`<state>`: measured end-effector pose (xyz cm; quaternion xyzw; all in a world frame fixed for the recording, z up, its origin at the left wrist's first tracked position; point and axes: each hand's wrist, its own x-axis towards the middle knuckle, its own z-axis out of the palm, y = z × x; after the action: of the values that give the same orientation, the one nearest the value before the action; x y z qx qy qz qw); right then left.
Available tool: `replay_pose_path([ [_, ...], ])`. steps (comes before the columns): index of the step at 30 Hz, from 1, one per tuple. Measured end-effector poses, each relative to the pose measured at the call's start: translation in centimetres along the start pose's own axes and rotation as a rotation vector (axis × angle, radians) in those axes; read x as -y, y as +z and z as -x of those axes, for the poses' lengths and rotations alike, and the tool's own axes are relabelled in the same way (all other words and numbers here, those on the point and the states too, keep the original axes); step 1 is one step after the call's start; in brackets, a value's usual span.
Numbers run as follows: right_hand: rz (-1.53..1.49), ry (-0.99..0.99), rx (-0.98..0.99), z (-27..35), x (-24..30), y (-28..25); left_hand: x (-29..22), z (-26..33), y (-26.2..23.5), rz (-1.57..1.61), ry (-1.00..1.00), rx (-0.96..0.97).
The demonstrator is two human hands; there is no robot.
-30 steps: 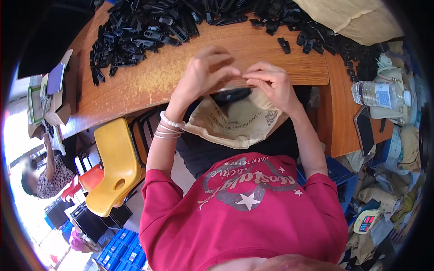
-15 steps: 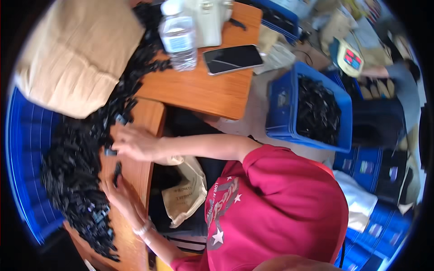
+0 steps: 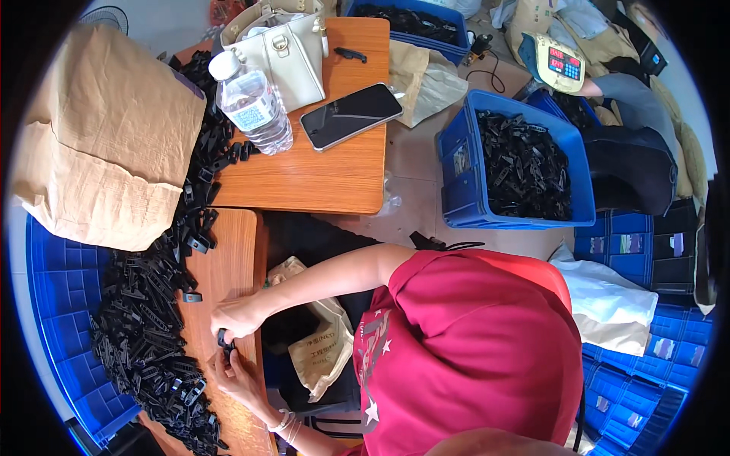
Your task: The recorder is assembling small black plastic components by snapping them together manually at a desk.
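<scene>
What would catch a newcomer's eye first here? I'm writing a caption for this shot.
The heap of black plastic clips spilling along the wooden table's left edge, where both hands meet: right hand and left hand pinch one black clip. Next, the blue crate of more clips, upper right.

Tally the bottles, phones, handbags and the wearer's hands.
Bottle: 1
Phone: 1
Handbag: 1
Hands: 2, left hand and right hand, both pinching one black part
Total: 5
</scene>
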<state>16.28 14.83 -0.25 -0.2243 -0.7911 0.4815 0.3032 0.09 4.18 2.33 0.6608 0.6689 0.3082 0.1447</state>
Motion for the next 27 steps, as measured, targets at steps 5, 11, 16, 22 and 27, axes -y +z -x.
replay_pose_path([
  [5, 0.102, -0.055, 0.008, 0.4, -0.7, -1.5, -0.3, 0.0, 0.0, 0.098, -0.055, 0.041],
  [11, 0.082, -0.146, 0.098, -0.9, -2.5, -1.0, 0.3, 1.2, 0.1, 0.143, -0.081, -0.062],
  [16, 0.157, -0.187, 0.072, 0.4, -2.8, -1.1, -0.4, 0.3, 1.8, -0.003, 0.045, -0.049],
  [22, 0.053, -0.081, 0.104, 0.5, -0.4, -1.5, -0.2, 0.5, 0.3, 0.192, -0.02, -0.061],
  [27, -0.046, 0.008, 0.466, 1.1, 1.1, -1.4, 2.1, 1.4, -1.8, 0.436, -0.178, -0.006],
])
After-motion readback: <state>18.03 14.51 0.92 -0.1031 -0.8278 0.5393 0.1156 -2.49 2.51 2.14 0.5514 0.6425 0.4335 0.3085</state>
